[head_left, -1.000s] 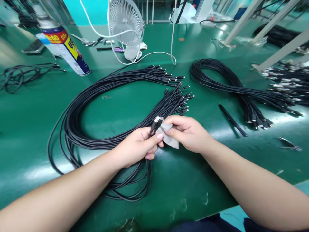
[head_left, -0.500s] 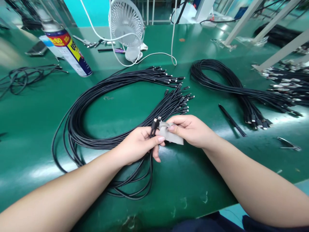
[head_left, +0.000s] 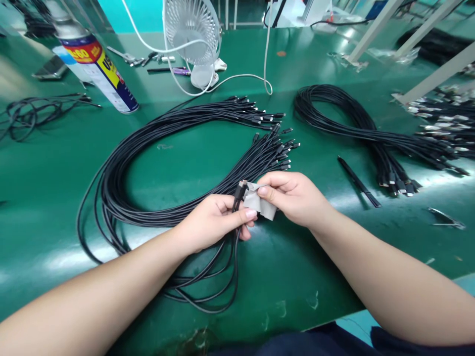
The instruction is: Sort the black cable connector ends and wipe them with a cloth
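My left hand [head_left: 218, 221] is closed around the ends of a few black cables [head_left: 238, 195], whose plugs stick up past the fingers. Their lengths loop down onto the table below the wrist. A grey cloth [head_left: 260, 203] lies against these plugs, its near edge under my left thumb. My right hand [head_left: 287, 195] pinches the cloth's upper part between thumb and fingers. Just behind both hands rests a big coil of black cables [head_left: 122, 168], with many connector ends fanned out to the right. The fingertips behind the cloth are partly hidden.
A second cable bundle [head_left: 341, 113] lies at the right, near a black pen [head_left: 358, 180] and metal tweezers [head_left: 445, 217]. At the back stand a white fan [head_left: 193, 37] with its cord and a spray can [head_left: 100, 69]. More cables [head_left: 40, 111] lie at far left.
The plugs in my left hand are drawn closer together, and the grey cloth has shifted and folded against them. Both hands keep their hold. The view has tilted slightly.
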The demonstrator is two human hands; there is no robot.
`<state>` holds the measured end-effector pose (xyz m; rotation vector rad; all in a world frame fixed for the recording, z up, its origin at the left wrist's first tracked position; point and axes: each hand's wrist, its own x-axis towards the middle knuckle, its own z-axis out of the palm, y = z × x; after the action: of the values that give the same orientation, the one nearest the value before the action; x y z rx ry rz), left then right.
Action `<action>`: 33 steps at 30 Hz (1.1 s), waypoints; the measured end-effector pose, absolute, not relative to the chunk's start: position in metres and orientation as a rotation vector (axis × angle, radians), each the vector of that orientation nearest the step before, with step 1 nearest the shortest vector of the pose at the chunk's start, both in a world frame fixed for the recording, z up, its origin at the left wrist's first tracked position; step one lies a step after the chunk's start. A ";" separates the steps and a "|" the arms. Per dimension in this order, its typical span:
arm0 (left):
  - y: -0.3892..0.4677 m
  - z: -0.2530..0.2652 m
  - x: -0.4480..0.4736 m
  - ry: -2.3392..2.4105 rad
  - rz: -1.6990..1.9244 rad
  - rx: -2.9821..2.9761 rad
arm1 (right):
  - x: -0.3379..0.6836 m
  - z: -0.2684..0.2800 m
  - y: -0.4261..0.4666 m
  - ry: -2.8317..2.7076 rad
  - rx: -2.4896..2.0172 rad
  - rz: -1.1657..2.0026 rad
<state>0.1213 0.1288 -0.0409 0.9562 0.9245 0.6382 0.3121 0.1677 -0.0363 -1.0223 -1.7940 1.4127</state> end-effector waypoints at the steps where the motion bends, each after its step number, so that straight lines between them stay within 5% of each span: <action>1: 0.129 -0.040 0.121 0.925 0.607 0.958 | 0.311 -0.035 0.166 -1.898 -1.006 1.252; 6: 0.128 -0.036 0.122 0.907 0.555 0.997 | 0.304 -0.033 0.159 -2.167 -0.862 0.421; 11: 0.129 -0.037 0.120 0.848 0.586 1.029 | 0.305 -0.029 0.156 -2.063 -0.871 0.199; 20: 0.126 -0.035 0.113 0.721 0.604 0.982 | 0.321 -0.040 0.186 -1.119 -1.028 1.229; 24: 0.125 -0.032 0.114 0.725 0.653 0.860 | 0.315 -0.042 0.178 -1.319 -1.047 1.597; 33: 0.125 -0.029 0.116 0.716 0.616 0.892 | 0.305 -0.030 0.162 -1.761 -0.909 1.820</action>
<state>0.1157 0.1249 -0.0286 0.8923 0.7158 0.6160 0.3048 0.1620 -0.0304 -0.9091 -1.7612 1.8204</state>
